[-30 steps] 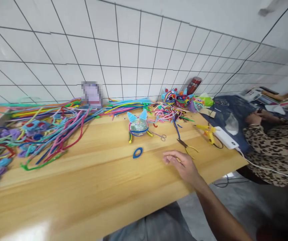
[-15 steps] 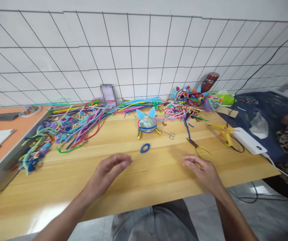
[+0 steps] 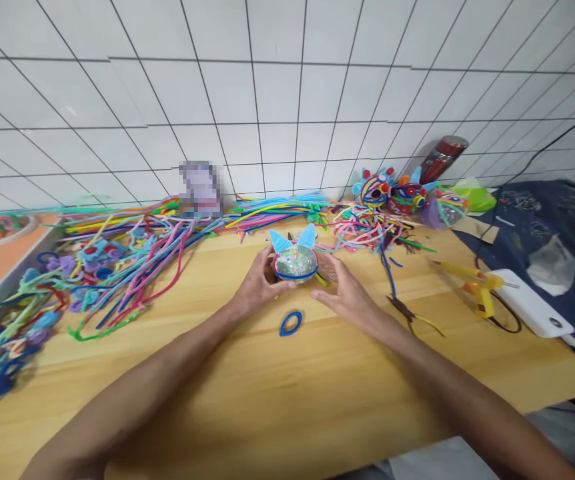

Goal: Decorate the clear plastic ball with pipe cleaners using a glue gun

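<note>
A clear, glittery ball figure (image 3: pixel 295 262) has two light-blue pointed ears, a blue band and pink trim. My left hand (image 3: pixel 260 283) wraps its left side, thumb in front and fingers partly hidden behind. At the right side my right hand (image 3: pixel 345 290) curves with thumb and fingers apart; I cannot tell whether it touches the ball. Yellow-tipped legs below the ball are mostly covered by my hands. Nearer me, a blue pipe-cleaner loop (image 3: pixel 291 323) lies on the wooden table (image 3: pixel 267 387).
Pipe cleaners (image 3: pixel 132 267) spread across the left and back. Yellow-handled pliers (image 3: pixel 415 317), a yellow glue gun (image 3: pixel 477 287) and a white power bank (image 3: pixel 532 303) lie to the right. Decorated balls (image 3: pixel 407 193) stand at the back right beside a red flask (image 3: pixel 442 160).
Both hands have moved forward from the near part of the table to the ball's two sides. My left hand has taken hold of it. The view has tilted and shifted closer.
</note>
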A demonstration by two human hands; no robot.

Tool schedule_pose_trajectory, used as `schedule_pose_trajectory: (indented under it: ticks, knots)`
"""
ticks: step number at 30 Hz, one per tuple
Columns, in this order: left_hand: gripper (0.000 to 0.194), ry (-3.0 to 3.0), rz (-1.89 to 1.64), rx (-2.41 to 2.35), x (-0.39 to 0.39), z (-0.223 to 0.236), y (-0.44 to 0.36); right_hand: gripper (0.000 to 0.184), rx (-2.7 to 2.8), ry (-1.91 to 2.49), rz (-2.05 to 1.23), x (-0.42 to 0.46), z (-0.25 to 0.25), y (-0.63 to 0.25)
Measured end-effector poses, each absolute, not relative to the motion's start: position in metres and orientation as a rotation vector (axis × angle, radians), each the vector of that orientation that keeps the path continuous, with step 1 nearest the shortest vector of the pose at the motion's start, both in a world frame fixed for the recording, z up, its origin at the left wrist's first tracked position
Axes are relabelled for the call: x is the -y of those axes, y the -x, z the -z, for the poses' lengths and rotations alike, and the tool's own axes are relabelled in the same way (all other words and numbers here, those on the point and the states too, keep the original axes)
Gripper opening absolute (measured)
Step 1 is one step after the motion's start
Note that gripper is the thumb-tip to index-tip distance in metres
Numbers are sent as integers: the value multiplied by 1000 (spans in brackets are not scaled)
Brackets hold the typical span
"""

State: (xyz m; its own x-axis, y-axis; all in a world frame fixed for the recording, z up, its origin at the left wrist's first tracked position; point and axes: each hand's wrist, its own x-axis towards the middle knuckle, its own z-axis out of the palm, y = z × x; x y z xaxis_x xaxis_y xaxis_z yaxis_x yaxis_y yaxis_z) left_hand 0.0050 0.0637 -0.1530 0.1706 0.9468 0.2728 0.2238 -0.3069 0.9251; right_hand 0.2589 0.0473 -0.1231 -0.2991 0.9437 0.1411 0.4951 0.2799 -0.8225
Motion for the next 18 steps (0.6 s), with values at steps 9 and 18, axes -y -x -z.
schedule_pose_trajectory:
  ticks: [9,18]
  knots:
    - [81,-1699,-1262,-1136,-65,163,-7,74,1796,1237,-921,-65,144,-241]
    - [79,-1678,-1233,-1116,-64,161,-6,75,1829,1223,-881,-63,147,-243]
